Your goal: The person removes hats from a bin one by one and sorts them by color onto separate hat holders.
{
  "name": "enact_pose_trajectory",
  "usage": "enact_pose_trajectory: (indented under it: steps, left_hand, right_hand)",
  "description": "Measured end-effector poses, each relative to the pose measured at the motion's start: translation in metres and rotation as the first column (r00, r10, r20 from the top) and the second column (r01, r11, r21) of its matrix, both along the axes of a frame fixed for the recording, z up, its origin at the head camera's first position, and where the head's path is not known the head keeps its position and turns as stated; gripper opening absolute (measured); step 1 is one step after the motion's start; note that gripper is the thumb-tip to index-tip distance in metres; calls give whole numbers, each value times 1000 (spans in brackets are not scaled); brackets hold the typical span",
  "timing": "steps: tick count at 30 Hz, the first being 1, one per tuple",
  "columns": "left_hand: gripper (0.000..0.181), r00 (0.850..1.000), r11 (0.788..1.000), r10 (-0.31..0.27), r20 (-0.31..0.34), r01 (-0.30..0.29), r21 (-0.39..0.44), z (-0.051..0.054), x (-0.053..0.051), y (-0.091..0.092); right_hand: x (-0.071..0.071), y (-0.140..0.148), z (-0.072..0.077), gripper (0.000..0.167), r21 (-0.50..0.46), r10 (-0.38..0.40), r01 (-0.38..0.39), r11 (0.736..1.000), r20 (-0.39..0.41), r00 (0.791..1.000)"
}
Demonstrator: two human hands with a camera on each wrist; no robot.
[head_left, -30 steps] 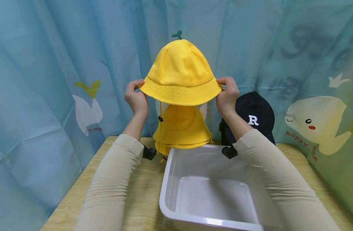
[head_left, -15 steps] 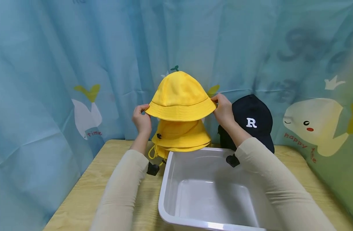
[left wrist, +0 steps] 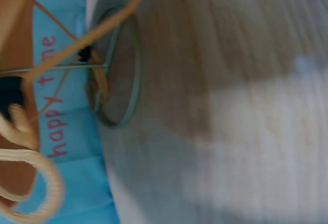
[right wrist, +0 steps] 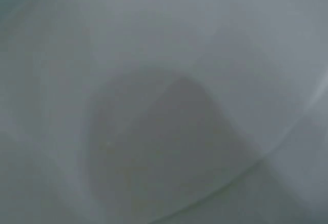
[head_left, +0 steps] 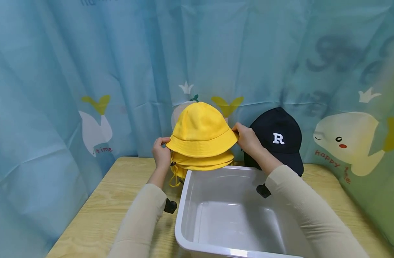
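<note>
In the head view, a yellow bucket hat [head_left: 201,125] with a green sprout on its crown sits over a stack of yellow hats [head_left: 206,165]. My left hand [head_left: 162,154] pinches the left side of its brim. The right side of the brim is pinched by my right hand [head_left: 249,139]. Neither hand shows in its own wrist view. Yellow cords [left wrist: 87,39] with a dark toggle hang from the hats, close to the left wrist camera. Behind them a round green wire base [left wrist: 136,88] stands on the table.
A light grey plastic bin [head_left: 184,215] stands in front of the hats; its blurred inside fills the right wrist view. Right of the stack is a black cap [head_left: 277,130] with a white R. A printed blue curtain [head_left: 135,64] hangs behind the wooden table [head_left: 119,193].
Both hands have lowered the sprout hat from well above the stack down onto it. It now covers most of the upper part of the stack.
</note>
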State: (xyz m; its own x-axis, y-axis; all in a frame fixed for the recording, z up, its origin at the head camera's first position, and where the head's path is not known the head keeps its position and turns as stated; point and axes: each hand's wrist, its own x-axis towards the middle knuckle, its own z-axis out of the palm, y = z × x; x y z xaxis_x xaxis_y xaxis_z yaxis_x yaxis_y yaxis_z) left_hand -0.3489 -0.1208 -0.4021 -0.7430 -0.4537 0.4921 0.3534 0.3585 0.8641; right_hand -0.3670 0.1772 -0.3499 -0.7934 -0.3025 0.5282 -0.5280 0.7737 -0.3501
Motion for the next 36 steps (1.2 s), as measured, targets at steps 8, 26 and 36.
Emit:
enact_pose_trajectory:
  steps: [8, 26, 36]
  left_hand:
    - [17, 1000, 998, -13, -28, 12, -57, -19, 0, 0]
    - [14, 978, 991, -101, 183, 116, -74, -41, 6, -9]
    - [25, 890, 859, -296, 345, 407, -311, -14, 17, -36]
  right_hand:
    - [4, 0, -6, 9, 219, 44, -49, 974, 26, 999]
    - [12, -18, -11, 5, 422, -27, -51, 905, 176, 984]
    - [19, -5, 11, 14, 508, 8, -143, 850, 259, 966]
